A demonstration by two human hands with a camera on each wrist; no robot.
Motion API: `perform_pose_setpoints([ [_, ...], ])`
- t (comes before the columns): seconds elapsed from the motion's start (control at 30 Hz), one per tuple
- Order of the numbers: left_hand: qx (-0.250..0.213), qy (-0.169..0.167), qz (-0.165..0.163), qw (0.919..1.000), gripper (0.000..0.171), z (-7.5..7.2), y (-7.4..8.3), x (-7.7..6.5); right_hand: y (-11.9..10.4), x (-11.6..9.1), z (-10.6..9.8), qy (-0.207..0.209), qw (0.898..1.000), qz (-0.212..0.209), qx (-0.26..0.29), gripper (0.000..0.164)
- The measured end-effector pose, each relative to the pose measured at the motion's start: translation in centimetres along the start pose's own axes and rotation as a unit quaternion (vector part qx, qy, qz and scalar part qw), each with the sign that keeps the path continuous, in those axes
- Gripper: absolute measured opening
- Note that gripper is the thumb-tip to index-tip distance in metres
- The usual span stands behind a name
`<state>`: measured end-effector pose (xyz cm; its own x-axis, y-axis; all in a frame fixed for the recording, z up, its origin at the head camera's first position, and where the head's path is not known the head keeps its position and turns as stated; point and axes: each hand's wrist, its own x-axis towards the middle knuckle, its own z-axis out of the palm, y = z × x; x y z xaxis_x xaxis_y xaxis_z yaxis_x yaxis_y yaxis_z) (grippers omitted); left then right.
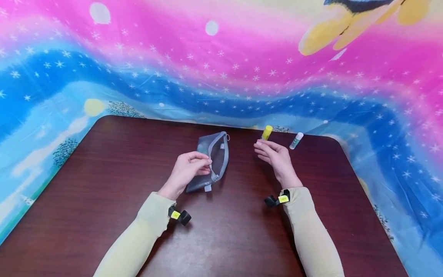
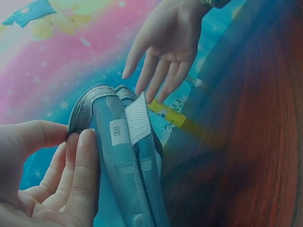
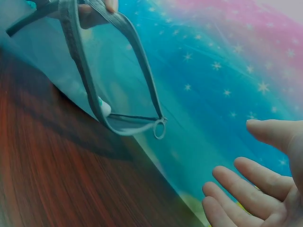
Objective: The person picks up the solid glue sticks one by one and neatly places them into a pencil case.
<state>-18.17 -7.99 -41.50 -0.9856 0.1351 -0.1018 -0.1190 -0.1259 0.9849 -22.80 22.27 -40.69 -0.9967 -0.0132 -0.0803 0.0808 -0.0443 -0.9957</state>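
My left hand (image 1: 188,169) pinches one edge of the mouth of a grey mesh zipper pouch (image 1: 204,182) between thumb and fingers. The pouch gapes, and its zipper ring (image 3: 160,128) hangs at the far end. Inside it, a white-ended object (image 3: 104,107) shows in the right wrist view; its kind is unclear. My right hand (image 1: 275,157) is held out with straight fingers, nothing between them and the thumb. Just beyond those fingers stands a yellow stick (image 1: 267,132), like a glue stick, its lower part hidden. To its right is a glue stick (image 1: 296,141) with a white cap.
The dark brown wooden table (image 1: 104,169) ends close behind the two sticks. A printed pink and blue cloth (image 1: 187,77) hangs around its far and side edges. Black wrist cameras (image 1: 185,217) jut inward from both sleeves.
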Motion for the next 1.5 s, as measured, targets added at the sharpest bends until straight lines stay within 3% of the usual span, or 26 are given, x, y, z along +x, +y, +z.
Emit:
perform_pose_setpoints([
  [0.47, 0.01, 0.027, 0.001, 0.9996, 0.029, -1.9, 0.3, -0.3, -0.1, -0.2, -1.9, 0.016, 1.0, 0.003, 0.014, 0.052],
  [0.73, -0.003, 0.05, 0.015, 0.9986, 0.025, -3.5, 0.8, -0.5, -0.2, -0.1, -2.6, 0.027, 1.0, -0.001, 0.013, 0.061],
  [0.93, -0.006, 0.063, 0.028, 0.9976, 0.028, -4.8, 1.4, -0.5, -0.5, -0.2, -3.1, 0.042, 0.999, 0.003, 0.015, 0.057],
  [1.23, 0.024, 0.084, 0.029, 0.9958, 0.035, -7.6, 2.1, -1.0, -1.0, -0.6, -4.1, 0.045, 0.999, -0.005, 0.017, 0.056],
  [1.5, 0.023, 0.102, 0.026, 0.9942, 0.044, -8.9, 2.3, -1.7, -1.5, -0.9, -5.3, 0.096, 0.992, -0.055, 0.058, 0.038],
])
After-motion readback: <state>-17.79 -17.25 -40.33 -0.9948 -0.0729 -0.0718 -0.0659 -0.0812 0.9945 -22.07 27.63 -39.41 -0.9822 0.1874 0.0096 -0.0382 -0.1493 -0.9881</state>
